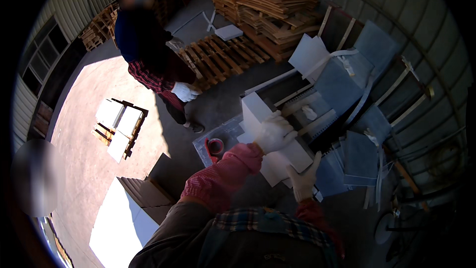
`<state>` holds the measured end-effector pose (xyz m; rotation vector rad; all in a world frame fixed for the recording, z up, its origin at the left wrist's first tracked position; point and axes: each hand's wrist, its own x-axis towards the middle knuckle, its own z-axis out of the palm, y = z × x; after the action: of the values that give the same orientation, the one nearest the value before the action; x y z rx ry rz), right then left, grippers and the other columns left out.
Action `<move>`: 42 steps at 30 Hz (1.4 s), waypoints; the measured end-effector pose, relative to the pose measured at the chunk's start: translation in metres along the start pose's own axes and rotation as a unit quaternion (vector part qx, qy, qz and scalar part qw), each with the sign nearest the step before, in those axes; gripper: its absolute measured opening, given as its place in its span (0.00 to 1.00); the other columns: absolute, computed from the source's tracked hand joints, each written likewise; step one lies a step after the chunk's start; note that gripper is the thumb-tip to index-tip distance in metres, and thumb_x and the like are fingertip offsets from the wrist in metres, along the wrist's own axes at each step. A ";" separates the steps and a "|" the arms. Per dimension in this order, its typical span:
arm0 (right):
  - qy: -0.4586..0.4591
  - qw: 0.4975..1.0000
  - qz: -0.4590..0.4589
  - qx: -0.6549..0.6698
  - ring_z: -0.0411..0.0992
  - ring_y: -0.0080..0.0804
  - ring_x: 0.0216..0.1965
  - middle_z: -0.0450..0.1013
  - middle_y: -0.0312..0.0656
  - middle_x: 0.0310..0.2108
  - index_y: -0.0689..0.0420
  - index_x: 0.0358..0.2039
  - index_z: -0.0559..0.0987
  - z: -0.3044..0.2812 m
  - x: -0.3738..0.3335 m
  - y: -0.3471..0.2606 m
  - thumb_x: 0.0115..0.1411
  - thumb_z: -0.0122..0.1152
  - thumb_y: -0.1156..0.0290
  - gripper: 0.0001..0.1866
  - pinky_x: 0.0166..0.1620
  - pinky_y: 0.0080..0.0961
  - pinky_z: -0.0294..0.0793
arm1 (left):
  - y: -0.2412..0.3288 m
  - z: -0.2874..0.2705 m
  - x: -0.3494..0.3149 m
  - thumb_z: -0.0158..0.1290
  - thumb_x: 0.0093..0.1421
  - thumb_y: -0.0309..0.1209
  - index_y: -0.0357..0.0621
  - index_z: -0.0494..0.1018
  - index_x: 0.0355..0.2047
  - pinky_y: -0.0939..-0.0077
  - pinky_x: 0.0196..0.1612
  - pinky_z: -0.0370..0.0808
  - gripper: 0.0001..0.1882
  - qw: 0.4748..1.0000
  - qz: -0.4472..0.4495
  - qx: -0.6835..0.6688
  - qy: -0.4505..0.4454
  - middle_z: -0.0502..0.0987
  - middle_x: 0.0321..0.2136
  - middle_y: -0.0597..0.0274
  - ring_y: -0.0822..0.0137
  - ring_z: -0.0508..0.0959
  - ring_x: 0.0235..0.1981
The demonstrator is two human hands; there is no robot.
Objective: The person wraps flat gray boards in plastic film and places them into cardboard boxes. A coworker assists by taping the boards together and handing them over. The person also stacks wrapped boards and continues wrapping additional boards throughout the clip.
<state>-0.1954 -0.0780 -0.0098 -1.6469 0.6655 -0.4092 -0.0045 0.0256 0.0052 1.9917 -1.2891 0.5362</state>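
My left hand (275,132), in a white work glove and a pink sleeve, lies over the top of a white box-like block (288,160). Its fingers are curled; whatever they grip is hidden. My right hand (303,177), also gloved, is at the block's near right corner, with thumb and forefinger spread apart. Just beyond my left hand stands a white panel (254,111). Left of my left wrist, a red tape dispenser with a roll of tape (215,147) rests on a grey surface (201,145).
A co-worker in a dark top (144,34) and white gloves stands at the far left. Wooden pallets (223,59) and stacked boards (277,7) lie beyond. Grey panels (342,82) lean at right. White sheets (116,208) stand at lower left, another loaded pallet (130,119) outside.
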 end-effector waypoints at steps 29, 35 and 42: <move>-0.045 0.997 -0.026 0.060 0.73 0.32 0.57 0.73 0.44 0.56 0.56 0.64 0.66 0.000 0.022 0.070 0.51 0.81 0.69 0.43 0.57 0.31 0.76 | -0.005 0.009 0.000 0.58 0.62 0.36 0.45 0.83 0.27 0.60 0.52 0.73 0.11 1.000 0.009 -0.005 -0.025 0.82 0.28 0.59 0.55 0.79 0.36; -0.025 0.999 -0.023 0.035 0.75 0.34 0.54 0.76 0.45 0.53 0.57 0.63 0.67 0.004 0.022 0.069 0.51 0.80 0.68 0.42 0.56 0.31 0.77 | -0.006 0.007 -0.002 0.57 0.63 0.38 0.46 0.84 0.28 0.59 0.53 0.73 0.12 0.998 -0.013 0.003 -0.055 0.83 0.29 0.58 0.55 0.79 0.36; -0.011 0.998 -0.054 -0.039 0.76 0.35 0.54 0.76 0.46 0.53 0.60 0.61 0.67 0.003 0.022 0.071 0.51 0.79 0.69 0.40 0.56 0.33 0.76 | -0.004 0.001 -0.001 0.54 0.65 0.43 0.46 0.83 0.26 0.57 0.58 0.69 0.18 0.996 -0.036 0.012 -0.085 0.82 0.29 0.57 0.54 0.80 0.38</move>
<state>-0.1901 -0.0958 -0.0817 -1.7646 0.5840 -0.4461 -0.0017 0.0268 0.0023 2.1323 -1.3110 0.3545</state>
